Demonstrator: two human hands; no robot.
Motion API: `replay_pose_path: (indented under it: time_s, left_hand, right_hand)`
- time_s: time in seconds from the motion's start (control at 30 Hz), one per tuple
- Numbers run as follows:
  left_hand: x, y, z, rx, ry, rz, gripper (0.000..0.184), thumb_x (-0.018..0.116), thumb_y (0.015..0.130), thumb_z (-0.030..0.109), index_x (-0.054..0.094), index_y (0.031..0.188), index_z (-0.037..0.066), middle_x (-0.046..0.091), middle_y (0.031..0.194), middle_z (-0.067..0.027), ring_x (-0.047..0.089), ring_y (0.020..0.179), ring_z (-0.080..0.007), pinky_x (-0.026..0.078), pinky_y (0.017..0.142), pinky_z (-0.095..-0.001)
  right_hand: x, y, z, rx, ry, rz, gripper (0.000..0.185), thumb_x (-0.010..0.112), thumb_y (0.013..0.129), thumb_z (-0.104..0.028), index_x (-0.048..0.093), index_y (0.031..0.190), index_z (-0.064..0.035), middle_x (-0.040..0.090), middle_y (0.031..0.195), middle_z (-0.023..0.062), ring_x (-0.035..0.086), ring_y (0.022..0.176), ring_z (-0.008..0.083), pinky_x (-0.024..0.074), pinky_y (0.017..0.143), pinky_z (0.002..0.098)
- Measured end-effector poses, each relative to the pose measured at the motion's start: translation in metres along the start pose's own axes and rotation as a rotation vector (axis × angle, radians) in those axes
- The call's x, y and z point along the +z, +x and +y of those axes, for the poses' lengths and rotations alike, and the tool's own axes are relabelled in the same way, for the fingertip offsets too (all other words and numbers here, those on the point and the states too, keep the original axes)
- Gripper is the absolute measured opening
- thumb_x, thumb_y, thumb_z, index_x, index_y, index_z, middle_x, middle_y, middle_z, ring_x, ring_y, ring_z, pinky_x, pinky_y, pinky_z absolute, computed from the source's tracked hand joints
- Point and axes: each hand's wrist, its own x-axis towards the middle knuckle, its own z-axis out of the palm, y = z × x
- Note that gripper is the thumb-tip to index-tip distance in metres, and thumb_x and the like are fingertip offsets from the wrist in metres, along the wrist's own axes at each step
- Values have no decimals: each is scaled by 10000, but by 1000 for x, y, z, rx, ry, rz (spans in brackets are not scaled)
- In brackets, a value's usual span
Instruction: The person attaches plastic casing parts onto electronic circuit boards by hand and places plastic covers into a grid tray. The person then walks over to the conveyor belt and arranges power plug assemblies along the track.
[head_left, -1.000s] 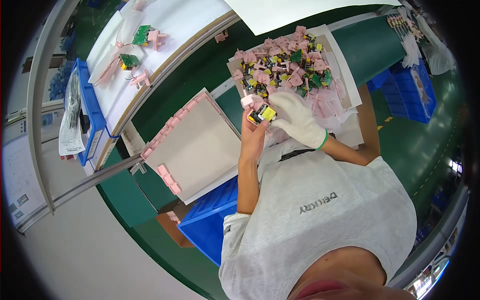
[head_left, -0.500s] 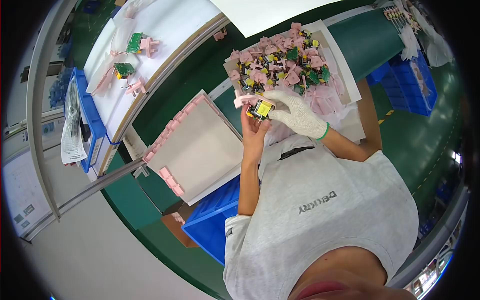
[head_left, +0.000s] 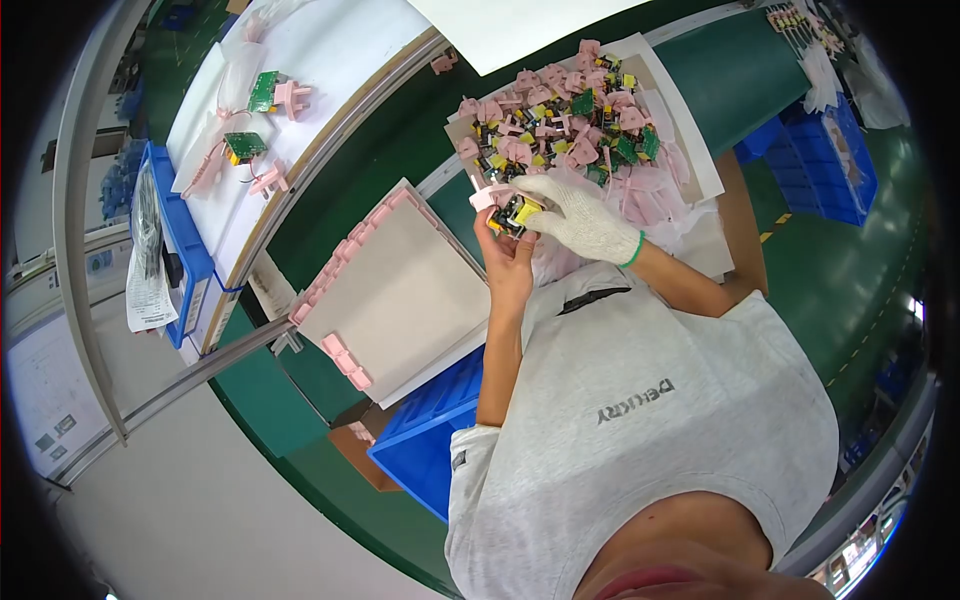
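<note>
My left hand [head_left: 508,268], bare, holds a pink plug assembly [head_left: 516,212] from below, its fingers and thumb closed on it. The assembly has a pink plug end with pins and a yellow-and-black component block. My right hand [head_left: 592,226], in a white glove with a green cuff edge, pinches the same assembly from the right, fingers at its top and thumb near the yellow block. Just beyond my hands lies a heap of similar plug assemblies [head_left: 560,125] on a grey board, beside pink-white mesh material [head_left: 645,195].
Pink pieces line the edge of a grey board [head_left: 400,285] at left. Below it are a blue bin [head_left: 430,430] and a cardboard box [head_left: 365,455]. Two wired green circuit boards [head_left: 263,92] rest on the white shelf [head_left: 340,40]. A metal rail [head_left: 200,365] crosses at left. Blue crates [head_left: 815,165] stand at right.
The plug assembly has turned and moved slightly in my left hand. My gloved right hand has shifted left and its fingers have closed on it. The view has shifted slightly.
</note>
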Motion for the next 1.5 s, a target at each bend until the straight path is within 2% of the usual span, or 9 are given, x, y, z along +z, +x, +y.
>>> replay_pose_path:
  time_s: [0.17,0.27,0.47,0.53,0.67,1.07,1.23,1.33,1.5]
  left_hand:
    - [2,3,-4,10,-54,8,649,572,874,-46,215,1398,89,487,1238,-118,563,1059,-192,502,845,-306]
    - [-3,4,-8,-35,-50,-13,648,591,876,-24,221,1395,86,494,1227,-116,566,1042,-175,494,839,-295]
    - [-6,3,-21,-30,-19,8,586,585,926,110,245,1402,80,536,1142,-76,554,853,-119,471,704,-238]
    - [-3,3,-16,-91,201,129,385,530,962,140,377,1308,63,573,1035,-29,497,835,-70,407,665,-218]
    - [-3,4,-15,-39,90,112,337,532,964,150,450,1269,33,571,1040,-24,479,796,-67,392,648,-209]
    - [-5,-3,-30,-63,3,118,325,573,928,70,528,1244,10,593,1060,-33,554,929,-99,455,757,-222]
    - [-10,0,-28,-17,92,44,461,571,909,13,426,1344,54,562,1107,-44,557,937,-125,461,777,-240]
    - [-5,6,-20,83,86,-111,582,579,889,-20,324,1405,65,511,1223,-80,552,1053,-163,472,849,-275]
    - [-20,5,-20,-76,220,-193,663,579,871,-58,244,1426,86,469,1273,-89,531,1096,-175,455,896,-288]
  right_hand:
    - [3,4,9,-18,79,9,414,569,909,-179,480,1283,-27,591,1138,139,592,1028,190,480,860,330]
    - [3,8,25,135,443,-90,412,565,905,-161,483,1279,-10,586,1124,127,571,1037,166,464,877,319]
    - [-14,6,8,-54,99,-74,399,577,879,-144,516,1245,4,595,1071,102,552,1020,133,457,865,290]
    - [-14,6,6,11,131,-124,390,576,871,-104,513,1240,7,578,1081,90,548,986,129,455,858,286]
    - [-12,6,2,100,161,-133,402,578,855,-78,496,1240,6,570,1057,85,545,947,133,453,851,284]
    - [0,-14,32,105,-5,-51,360,614,829,-91,496,1154,14,605,968,119,596,909,173,478,771,340]
    - [0,-3,37,252,358,-98,404,615,834,-69,449,1189,30,586,1042,111,578,955,151,475,804,295]
    - [-2,0,29,209,378,-70,407,617,836,-93,455,1197,1,594,1005,94,578,926,143,480,778,300]
    - [-9,1,9,199,176,-165,384,604,840,-102,458,1185,-17,580,978,80,561,899,135,475,780,294]
